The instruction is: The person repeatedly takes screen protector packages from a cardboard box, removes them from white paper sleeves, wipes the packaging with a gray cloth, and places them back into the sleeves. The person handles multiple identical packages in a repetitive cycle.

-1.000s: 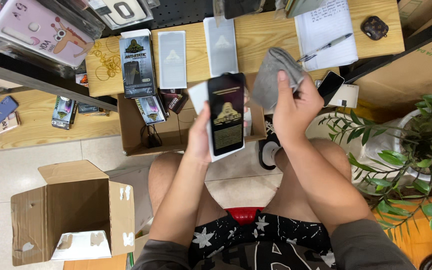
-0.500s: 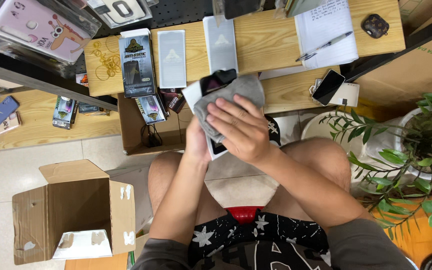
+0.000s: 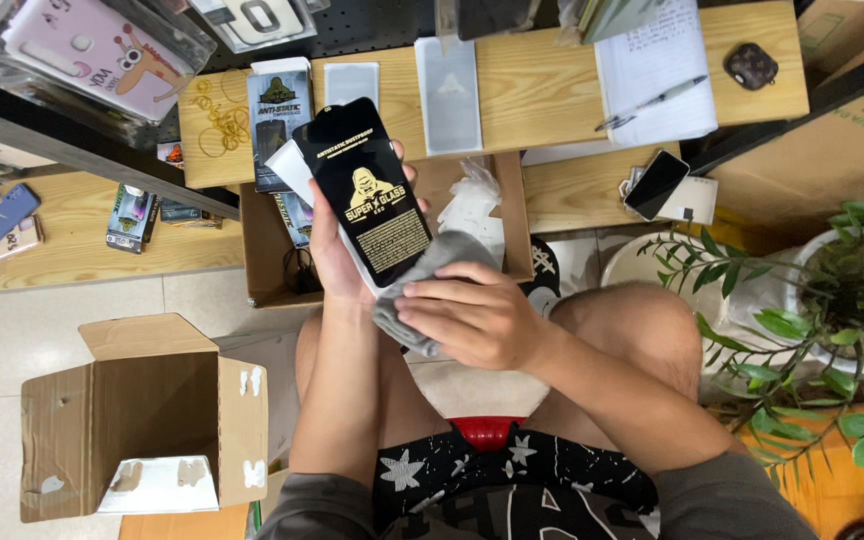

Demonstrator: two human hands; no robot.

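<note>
2 bare hands are meeting over the person's lap: the left hand is gripping a black phone-shaped screen protector with gold print, holding it upright and tilted, fingers wrapped around its edges. The right hand is pressing a grey cloth against the protector's lower end, fingers curled flat on the fabric. Beyond them, a wooden shelf is carrying clear protector sheets, a notebook with a pen and yellow rubber bands. An open cardboard box is sitting on the floor at left.
</note>
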